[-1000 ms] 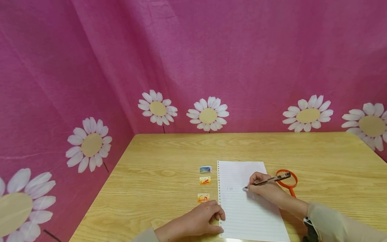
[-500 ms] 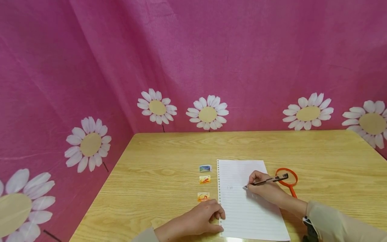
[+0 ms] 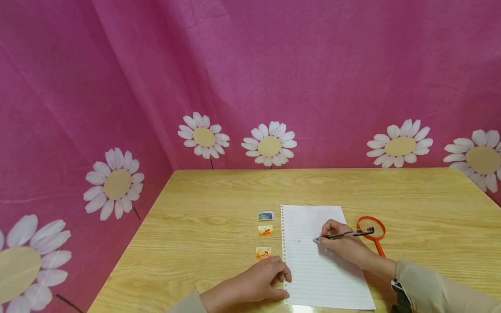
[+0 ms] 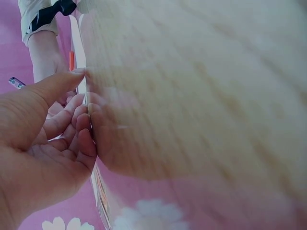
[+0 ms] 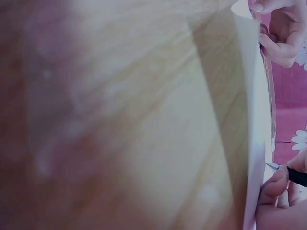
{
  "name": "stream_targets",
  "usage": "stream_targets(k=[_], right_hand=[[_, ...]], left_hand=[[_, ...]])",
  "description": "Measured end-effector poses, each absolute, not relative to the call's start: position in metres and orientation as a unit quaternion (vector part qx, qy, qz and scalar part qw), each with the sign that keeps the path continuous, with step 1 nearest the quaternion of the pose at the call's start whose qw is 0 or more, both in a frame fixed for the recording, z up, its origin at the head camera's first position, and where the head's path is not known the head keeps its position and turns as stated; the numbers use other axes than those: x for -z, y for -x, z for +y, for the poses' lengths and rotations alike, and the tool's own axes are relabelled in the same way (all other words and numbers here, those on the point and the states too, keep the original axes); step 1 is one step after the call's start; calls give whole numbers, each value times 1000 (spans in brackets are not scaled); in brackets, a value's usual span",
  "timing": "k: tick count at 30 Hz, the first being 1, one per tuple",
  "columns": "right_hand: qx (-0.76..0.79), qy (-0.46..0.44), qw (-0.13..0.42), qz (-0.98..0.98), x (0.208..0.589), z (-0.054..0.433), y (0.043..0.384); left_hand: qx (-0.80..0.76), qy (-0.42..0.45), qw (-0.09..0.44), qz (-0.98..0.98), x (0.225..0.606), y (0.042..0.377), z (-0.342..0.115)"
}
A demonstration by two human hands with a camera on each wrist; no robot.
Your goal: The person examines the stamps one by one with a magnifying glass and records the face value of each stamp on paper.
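Observation:
In the head view, a sheet of lined paper (image 3: 326, 282) with punched holes lies on the table. My right hand (image 3: 348, 248) pinches a black pen (image 3: 348, 234), whose tip is at the paper, right of small handwritten marks. That tip and the paper's edge also show in the right wrist view. My left hand (image 3: 260, 280) rests with bent fingers on the sheet's lower left edge; the left wrist view shows its fingertips (image 4: 86, 141) against the surface. Three stamp-like picture pieces, one blue (image 3: 266, 216) and two yellow-orange (image 3: 265, 231), form a column left of the paper.
An orange-red magnifying glass (image 3: 379, 248) lies to the right of the paper, partly behind my right forearm. The wooden table (image 3: 211, 208) meets a pink curtain (image 3: 313, 65) with printed daisies at its back and left.
The pen's back end has dipped a little and its tip has shifted very slightly left. The left hand keeps its place on the sheet; the head view has tilted slightly.

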State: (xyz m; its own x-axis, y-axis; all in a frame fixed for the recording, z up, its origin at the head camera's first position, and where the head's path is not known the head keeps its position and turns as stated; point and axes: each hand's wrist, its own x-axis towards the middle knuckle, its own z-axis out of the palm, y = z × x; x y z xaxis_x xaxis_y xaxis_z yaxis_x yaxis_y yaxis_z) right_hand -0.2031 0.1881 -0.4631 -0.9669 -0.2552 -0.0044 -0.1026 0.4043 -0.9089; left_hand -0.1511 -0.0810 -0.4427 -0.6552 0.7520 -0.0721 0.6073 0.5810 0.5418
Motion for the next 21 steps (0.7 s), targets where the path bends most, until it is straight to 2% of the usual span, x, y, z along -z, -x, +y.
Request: stream_targets(k=[21], right_hand=[[516, 115, 91, 844, 460, 190, 203]], left_hand=[[-241, -381, 154, 879, 443, 151, -81]])
